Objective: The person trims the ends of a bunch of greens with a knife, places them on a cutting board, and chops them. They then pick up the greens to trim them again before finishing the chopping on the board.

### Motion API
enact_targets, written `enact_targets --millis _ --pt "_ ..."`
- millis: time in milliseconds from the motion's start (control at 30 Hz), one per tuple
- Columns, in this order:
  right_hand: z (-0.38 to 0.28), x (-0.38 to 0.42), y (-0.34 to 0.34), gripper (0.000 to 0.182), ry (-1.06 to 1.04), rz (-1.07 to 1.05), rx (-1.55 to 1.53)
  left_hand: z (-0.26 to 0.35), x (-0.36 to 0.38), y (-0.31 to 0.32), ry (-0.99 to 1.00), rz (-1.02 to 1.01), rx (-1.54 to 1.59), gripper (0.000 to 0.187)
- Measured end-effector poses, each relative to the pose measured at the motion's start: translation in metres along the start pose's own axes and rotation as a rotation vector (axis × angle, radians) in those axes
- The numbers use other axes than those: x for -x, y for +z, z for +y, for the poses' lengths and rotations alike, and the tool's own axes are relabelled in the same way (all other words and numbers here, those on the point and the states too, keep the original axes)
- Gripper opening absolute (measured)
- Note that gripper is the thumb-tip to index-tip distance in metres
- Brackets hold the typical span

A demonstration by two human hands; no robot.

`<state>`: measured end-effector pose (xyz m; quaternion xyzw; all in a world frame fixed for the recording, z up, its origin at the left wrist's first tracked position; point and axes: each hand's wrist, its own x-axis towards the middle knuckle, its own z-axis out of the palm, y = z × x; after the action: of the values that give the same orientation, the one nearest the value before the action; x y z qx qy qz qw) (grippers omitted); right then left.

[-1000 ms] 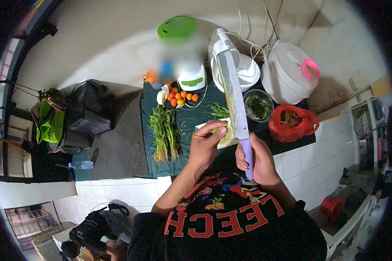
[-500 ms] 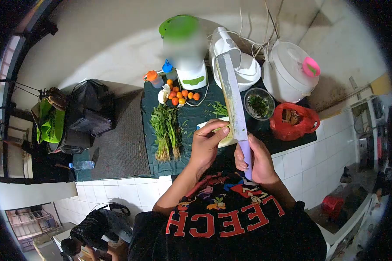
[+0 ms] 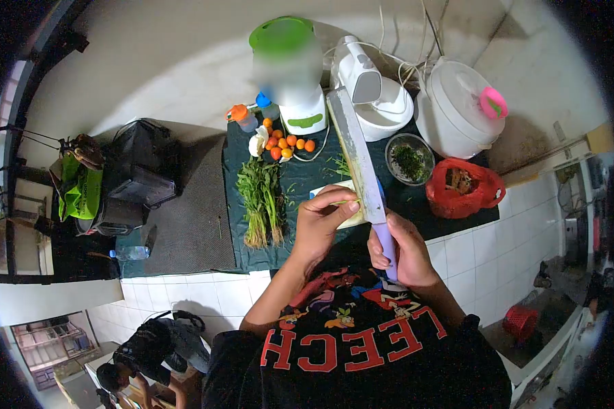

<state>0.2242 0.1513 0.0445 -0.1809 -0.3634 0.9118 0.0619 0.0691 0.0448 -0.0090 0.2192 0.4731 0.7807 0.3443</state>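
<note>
My right hand (image 3: 408, 253) is wrapped round the purple handle of a long kitchen knife (image 3: 357, 150). Its broad blade, flecked with green bits, points away from me and slants a little left. Close beside the blade, my left hand (image 3: 323, 221) pinches a thin green stem (image 3: 346, 201) between thumb and forefinger, touching or nearly touching the knife edge. Beneath both hands lies a pale cutting board (image 3: 353, 219), mostly hidden. Some cut greens (image 3: 338, 165) are scattered just beyond it.
Bunched leafy greens with roots (image 3: 258, 204) lie left, below small orange tomatoes (image 3: 277, 143). A white blender base (image 3: 303, 112), a stand mixer (image 3: 361, 78), a bowl of chopped greens (image 3: 409, 160), a red plastic bag (image 3: 460, 194) and a lidded white bucket (image 3: 454, 109) stand around. Another person (image 3: 150, 354) bends at lower left.
The knife's tip has swung slightly left, tilting the blade more. My left hand keeps its pinch on the stem. The view has shifted a little.
</note>
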Motion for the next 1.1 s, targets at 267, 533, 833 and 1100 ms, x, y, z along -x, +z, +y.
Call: enact_targets --millis 267,533,833,1100 --pt "0.000 0.001 -0.003 0.048 -0.067 -0.079 0.023 0.016 -0.001 -0.003 -0.035 -0.054 0.036 0.036" --pt "-0.001 0.005 -0.004 0.056 -0.024 -0.090 0.084 0.024 0.000 -0.003 0.000 -0.124 0.052 0.055" --pt "-0.006 0.008 -0.009 0.066 -0.066 -0.197 0.217 0.022 -0.001 -0.011 -0.058 -0.159 0.167 0.060" --pt "-0.009 0.008 -0.006 0.065 -0.090 -0.166 0.356 0.027 0.001 -0.005 -0.024 -0.125 0.056 0.063"
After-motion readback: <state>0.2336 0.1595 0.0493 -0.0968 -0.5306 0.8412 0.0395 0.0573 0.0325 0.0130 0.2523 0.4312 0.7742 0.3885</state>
